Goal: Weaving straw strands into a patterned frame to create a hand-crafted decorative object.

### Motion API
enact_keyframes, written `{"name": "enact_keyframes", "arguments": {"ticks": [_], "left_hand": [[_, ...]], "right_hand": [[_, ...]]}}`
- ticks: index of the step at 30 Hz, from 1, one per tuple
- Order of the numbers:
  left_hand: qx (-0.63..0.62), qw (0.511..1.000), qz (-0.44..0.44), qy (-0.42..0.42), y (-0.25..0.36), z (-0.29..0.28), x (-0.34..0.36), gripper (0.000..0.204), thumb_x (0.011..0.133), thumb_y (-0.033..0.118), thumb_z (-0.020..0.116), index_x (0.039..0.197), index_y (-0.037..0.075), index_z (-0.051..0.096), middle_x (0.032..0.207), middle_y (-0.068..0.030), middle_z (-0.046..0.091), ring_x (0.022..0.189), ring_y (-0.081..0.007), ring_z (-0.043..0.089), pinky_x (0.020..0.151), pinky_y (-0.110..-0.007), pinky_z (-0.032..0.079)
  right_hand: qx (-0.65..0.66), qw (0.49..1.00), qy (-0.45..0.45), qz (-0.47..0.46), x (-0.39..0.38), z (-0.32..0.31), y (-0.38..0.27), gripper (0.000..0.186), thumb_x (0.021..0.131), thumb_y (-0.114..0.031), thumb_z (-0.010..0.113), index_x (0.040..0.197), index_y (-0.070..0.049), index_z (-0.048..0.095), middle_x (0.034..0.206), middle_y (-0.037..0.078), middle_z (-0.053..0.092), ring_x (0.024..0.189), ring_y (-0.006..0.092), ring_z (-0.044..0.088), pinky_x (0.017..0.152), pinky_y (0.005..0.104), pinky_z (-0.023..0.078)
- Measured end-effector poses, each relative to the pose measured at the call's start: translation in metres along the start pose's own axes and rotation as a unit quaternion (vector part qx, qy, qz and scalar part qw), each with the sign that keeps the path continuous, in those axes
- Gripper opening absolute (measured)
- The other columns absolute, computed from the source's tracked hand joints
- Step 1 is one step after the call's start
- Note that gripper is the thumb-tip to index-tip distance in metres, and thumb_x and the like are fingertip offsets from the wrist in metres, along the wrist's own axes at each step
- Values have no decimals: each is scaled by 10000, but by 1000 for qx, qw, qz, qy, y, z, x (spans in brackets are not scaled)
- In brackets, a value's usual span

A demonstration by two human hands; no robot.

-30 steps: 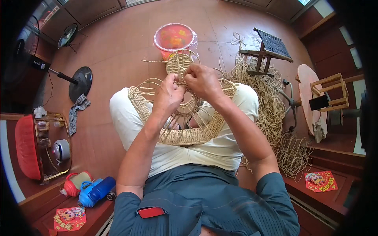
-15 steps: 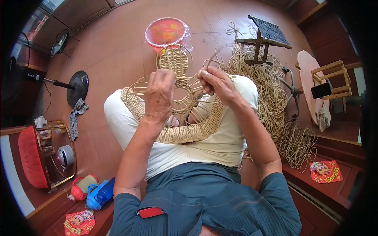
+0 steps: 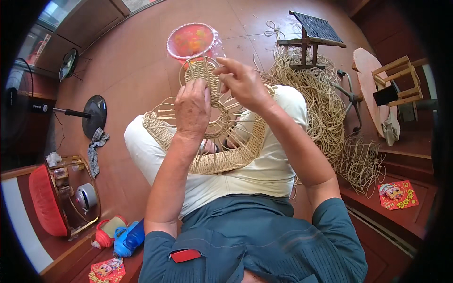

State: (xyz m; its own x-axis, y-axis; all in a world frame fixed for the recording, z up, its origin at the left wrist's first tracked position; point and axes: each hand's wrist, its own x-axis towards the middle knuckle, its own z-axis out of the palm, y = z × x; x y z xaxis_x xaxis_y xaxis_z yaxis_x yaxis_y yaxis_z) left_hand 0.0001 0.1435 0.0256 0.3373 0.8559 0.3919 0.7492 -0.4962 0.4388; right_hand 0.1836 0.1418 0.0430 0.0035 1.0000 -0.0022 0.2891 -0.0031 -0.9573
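A half-woven straw-coloured piece (image 3: pixel 226 160) rests across my lap, its wide curved band joined by bare spokes to a small central ring, with a rounded woven panel (image 3: pixel 200 70) standing out beyond. My left hand (image 3: pixel 193 108) is closed on the weave beside the ring; its fingertips are partly hidden behind the knuckles. Above the right edge of the rounded panel is my right hand (image 3: pixel 243 87), index finger stretched out and fingers apart. No strand shows clearly in it.
A large heap of cord (image 3: pixel 311 99) lies on the floor at right, beside a folding stool (image 3: pixel 316 35). A red plastic-lined bucket (image 3: pixel 192 41) stands ahead. To the left are a fan base (image 3: pixel 94 115), a grey cloth (image 3: pixel 96 146) and a blue bottle (image 3: pixel 127 238).
My right hand has moved up and left, from a pinch beside the ring to above the rounded panel, and its fingers have spread. My left hand stays on the weave.
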Motion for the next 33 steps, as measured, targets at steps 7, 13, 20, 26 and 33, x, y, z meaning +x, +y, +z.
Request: {"name": "enact_keyframes", "arguments": {"ticks": [7,13,20,26,33], "left_hand": [[14,1000,26,2,3,0,-11,58,963,40,688,1011,20,663,1007,-169,644,975,-398,650,873,-523,527],[23,1000,17,-3,2,1,-13,63,966,39,696,1018,12,674,1049,-172,626,1013,-395,643,887,-517,527],[0,1000,15,15,1,1,-13,69,976,40,709,1038,14,693,1059,-152,627,1032,-376,649,911,-499,535],[-52,996,66,-9,3,-7,-10,91,978,48,724,1064,40,696,1072,-130,651,1045,-348,664,932,-476,543],[-36,987,140,-74,-1,5,14,83,979,78,725,1057,64,697,1027,-121,710,1004,-348,686,888,-480,549]], "right_hand": [[-264,961,-47,-69,7,26,-2,1019,861,-68,747,1731,-43,217,1335,328,693,1194,489,704,1009,555,554],[-236,969,-22,-75,20,34,4,1047,860,-84,751,1732,-16,176,1304,362,688,1170,509,704,1001,567,552],[-129,986,53,-88,-11,24,15,625,1013,-47,668,1585,38,430,956,155,745,873,266,765,785,399,608],[87,992,81,45,-42,2,35,391,1022,-103,731,1377,-3,600,868,82,722,800,110,688,743,306,569],[29,990,135,-25,-49,-12,40,313,995,-75,760,1262,-4,612,879,68,725,782,118,699,748,304,584]]}}
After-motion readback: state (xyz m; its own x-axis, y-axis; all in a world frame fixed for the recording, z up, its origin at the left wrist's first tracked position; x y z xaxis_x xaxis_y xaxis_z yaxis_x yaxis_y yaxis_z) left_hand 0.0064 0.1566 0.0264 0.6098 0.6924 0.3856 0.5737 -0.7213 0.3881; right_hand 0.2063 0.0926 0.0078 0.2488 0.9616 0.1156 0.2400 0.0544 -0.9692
